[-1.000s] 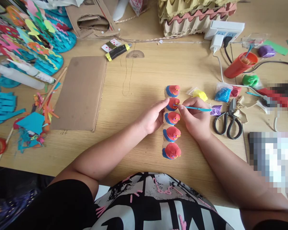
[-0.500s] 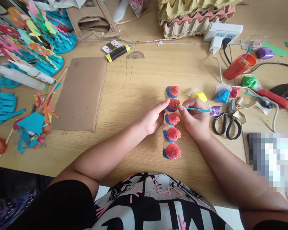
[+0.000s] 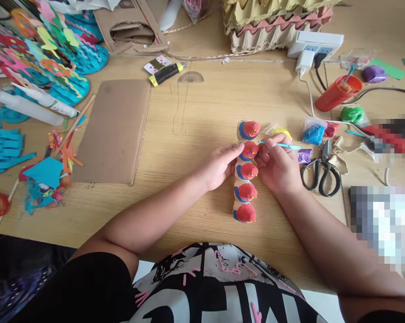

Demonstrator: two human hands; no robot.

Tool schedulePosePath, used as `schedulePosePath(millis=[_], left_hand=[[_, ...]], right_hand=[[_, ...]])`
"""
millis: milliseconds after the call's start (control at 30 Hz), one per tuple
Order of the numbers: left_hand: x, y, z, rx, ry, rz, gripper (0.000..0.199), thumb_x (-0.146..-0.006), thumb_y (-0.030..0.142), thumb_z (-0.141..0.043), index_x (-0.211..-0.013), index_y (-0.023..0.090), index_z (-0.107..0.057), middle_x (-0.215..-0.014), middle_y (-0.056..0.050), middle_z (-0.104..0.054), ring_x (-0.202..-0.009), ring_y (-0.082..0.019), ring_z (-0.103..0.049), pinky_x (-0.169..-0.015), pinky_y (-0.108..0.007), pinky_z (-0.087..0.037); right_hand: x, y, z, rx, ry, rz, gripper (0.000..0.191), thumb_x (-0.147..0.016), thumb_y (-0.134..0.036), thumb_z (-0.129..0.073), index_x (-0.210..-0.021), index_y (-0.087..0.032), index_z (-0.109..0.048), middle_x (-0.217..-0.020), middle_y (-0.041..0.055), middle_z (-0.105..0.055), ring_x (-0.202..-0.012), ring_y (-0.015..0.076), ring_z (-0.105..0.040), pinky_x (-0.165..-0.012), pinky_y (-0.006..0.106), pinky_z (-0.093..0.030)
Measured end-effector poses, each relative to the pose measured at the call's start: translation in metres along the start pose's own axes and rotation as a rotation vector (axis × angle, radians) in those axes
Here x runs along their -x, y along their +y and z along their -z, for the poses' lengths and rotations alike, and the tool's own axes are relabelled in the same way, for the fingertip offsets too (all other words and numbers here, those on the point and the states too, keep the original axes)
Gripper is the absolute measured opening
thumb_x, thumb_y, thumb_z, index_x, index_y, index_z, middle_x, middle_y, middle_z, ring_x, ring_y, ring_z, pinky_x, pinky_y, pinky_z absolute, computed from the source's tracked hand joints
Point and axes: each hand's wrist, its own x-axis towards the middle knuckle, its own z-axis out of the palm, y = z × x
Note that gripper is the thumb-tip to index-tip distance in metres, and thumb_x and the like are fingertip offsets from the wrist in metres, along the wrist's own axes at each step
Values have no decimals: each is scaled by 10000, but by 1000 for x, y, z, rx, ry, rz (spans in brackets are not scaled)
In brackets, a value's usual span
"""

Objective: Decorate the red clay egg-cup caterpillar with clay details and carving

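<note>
The egg-carton strip (image 3: 237,173) is standing out over the tabletop (image 3: 175,202), its left edge being pinched by the left hand's fingers (image 3: 234,151). The right hand's fingers (image 3: 272,142) are gripping the blue tool (image 3: 286,146) just beside it.

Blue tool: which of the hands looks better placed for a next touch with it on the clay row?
Right, probably: the right hand grips the blue tool, tip beside the clay row, while the left hand holds the row's other side.
</note>
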Motion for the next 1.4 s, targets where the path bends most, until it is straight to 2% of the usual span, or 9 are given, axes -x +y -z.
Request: schedulePosePath(millis=[167,333,433,533,600,800,1000,1167,1400], left_hand=[[2,0,-4,-67,161,-79,396,-890,421,-890,-1084,213,-616,-895,16,-753,-751,-122,-690,-720,-254,-551],[-1,0,0,-277,224,-198,428,-888,319,-894,-1192,239,-604,-874,26,-744,-821,-138,-696,-828,-258,-513],[-3,2,7,-499,245,-318,371,-890,307,-875,-1167,221,-643,-941,-9,-732,-907,-173,-694,-883,-281,-509],[-2,4,15,-863,278,-505,307,-935,303,-801,-1199,223,-665,-1207,-89,-745,-1161,-243,-672,-1075,-359,-487],[-1,4,18,-1047,347,-606,301,-935,249,-767,-1216,224,-666,-1258,-111,-732,-1257,-277,-632,-1176,-415,-432],[0,3,21,-1156,324,-641,168,-1011,202,-597,-1133,254,-701,-1215,-81,-760,-1190,-259,-647,-1130,-410,-455],[-3,17,23,-1004,146,-521,253,-905,210,-733,-1146,246,-802,-1244,-74,-780,-1188,-261,-664,-1131,-392,-481],[-5,25,28,-956,11,-493,257,-898,254,-788,-1151,244,-832,-1269,-87,-787,-1201,-256,-685,-1149,-400,-481],[-8,30,35,-971,-54,-452,344,-848,209,-836,-1190,246,-834,-1285,-95,-781,-1227,-255,-684,-1146,-408,-506]], right_hand=[[-2,-3,-2,-14,28,-62,639,-748,-613,-927,-771,-271,-388,-612,-81,-344,-524,108,-341,-449,261,-256],[-3,-3,-2,-36,62,-124,715,-643,-653,-977,-752,-271,-383,-610,-78,-362,-526,109,-334,-455,257,-273],[-4,-1,-2,-40,65,-145,715,-629,-669,-978,-757,-273,-396,-617,-78,-377,-523,108,-334,-452,263,-284],[-4,0,-1,-47,47,-151,698,-664,-651,-968,-765,-269,-392,-626,-82,-377,-522,104,-349,-454,263,-309],[-5,0,0,-56,50,-157,695,-675,-624,-975,-767,-263,-388,-632,-84,-381,-527,97,-362,-459,249,-326],[-8,0,1,-73,70,-169,697,-638,-586,-993,-774,-264,-390,-639,-88,-381,-534,94,-357,-456,240,-314],[-9,1,6,-63,3,-182,677,-638,-639,-975,-783,-269,-427,-652,-79,-392,-556,107,-363,-481,257,-327],[-10,3,6,-82,-54,-185,662,-640,-638,-979,-779,-272,-444,-635,-78,-406,-572,117,-376,-513,263,-345],[-12,4,5,-87,-79,-183,657,-662,-613,-974,-783,-269,-427,-629,-81,-403,-566,114,-378,-524,259,-346]])
